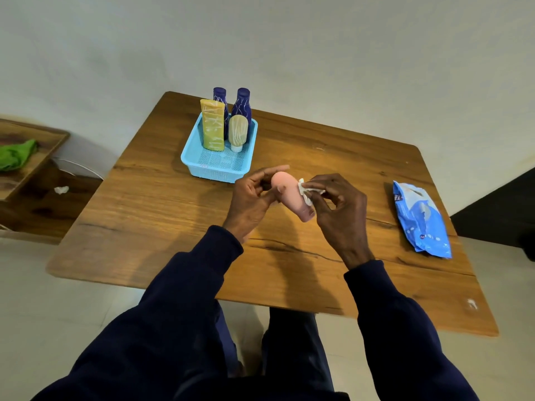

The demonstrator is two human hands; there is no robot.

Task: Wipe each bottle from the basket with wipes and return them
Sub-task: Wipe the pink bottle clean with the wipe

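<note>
Wall point(289, 39): plain, off-white, evenly lit.
Floor point(58, 308): pale tiles with thin joints.
Table point(162, 215): wooden, rounded corners, dark grain cracks.
Side shelf point(34, 175): dark wood, at left, with a green cloth point(16, 154) on top and a crumpled white scrap point(61, 190) lower down.
Far right: dark panel point(503, 204).
</note>
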